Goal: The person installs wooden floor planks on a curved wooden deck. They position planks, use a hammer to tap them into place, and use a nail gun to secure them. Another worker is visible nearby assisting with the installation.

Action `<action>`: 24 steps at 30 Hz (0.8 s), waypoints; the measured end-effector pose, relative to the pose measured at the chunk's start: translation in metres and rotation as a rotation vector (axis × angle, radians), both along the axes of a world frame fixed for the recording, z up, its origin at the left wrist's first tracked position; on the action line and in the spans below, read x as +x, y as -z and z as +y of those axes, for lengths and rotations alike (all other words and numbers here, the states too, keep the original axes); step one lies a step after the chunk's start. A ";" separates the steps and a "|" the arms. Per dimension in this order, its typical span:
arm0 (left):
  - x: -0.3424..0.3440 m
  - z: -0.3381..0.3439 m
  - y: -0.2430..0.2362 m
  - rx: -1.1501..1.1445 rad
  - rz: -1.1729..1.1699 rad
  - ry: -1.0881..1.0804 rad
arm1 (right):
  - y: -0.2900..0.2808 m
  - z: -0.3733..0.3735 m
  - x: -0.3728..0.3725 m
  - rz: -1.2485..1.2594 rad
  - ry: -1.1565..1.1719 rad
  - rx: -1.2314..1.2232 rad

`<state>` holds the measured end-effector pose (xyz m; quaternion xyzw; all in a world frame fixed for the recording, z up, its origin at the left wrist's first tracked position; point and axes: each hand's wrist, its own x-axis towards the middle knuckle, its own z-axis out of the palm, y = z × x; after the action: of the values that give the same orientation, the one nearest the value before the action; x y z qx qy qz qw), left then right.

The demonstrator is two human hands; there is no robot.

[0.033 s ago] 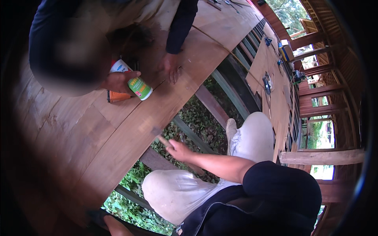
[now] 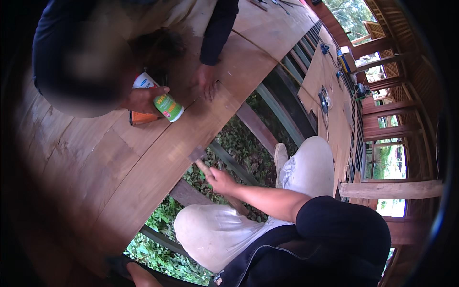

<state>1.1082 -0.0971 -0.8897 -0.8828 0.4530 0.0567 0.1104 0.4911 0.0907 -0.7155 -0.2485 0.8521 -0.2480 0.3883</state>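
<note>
My right hand (image 2: 222,182) is closed round the wooden handle of a hammer (image 2: 196,154). The hammer's slightly blurred head is at the edge of the wooden floorboards (image 2: 143,167); whether it touches them I cannot tell. At the lower left, what looks like my left hand (image 2: 120,266) rests low by the boards' edge, too dark to make out its fingers. Across from me, a co-worker's hand grips a white and green bottle (image 2: 168,107), tilted over the boards. The co-worker's other hand (image 2: 206,83) lies on the boards.
Between the open joists (image 2: 258,126), green plants (image 2: 248,158) show below. An orange object (image 2: 142,117) lies beside the bottle. Loose panels (image 2: 313,79) to the right carry a tool (image 2: 325,99). A box (image 2: 347,60) stands farther off.
My right hand and the hammer have shifted slightly right, the hammer's head also a little away from me. The co-worker's hands and the bottle have hardly moved.
</note>
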 end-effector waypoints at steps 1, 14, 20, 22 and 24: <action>-0.038 0.000 -0.019 -0.066 0.023 -0.139 | 0.008 0.018 -0.008 0.097 0.068 0.025; -0.132 -0.007 -0.096 -0.224 0.052 -0.408 | -0.006 -0.042 -0.098 0.241 -0.218 0.366; -0.127 -0.017 -0.096 -0.216 -0.020 -0.310 | -0.019 -0.052 -0.125 0.201 -0.361 0.431; -0.122 -0.026 -0.097 -0.205 -0.059 -0.243 | -0.021 -0.052 -0.132 0.185 -0.395 0.471; -0.115 -0.034 -0.097 -0.202 -0.106 -0.171 | -0.026 -0.056 -0.133 0.157 -0.423 0.493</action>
<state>0.9928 -0.1311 -0.7927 -0.9265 0.3733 -0.0267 0.0393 0.3581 0.0348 -0.6891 -0.3369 0.8431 0.0717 0.4129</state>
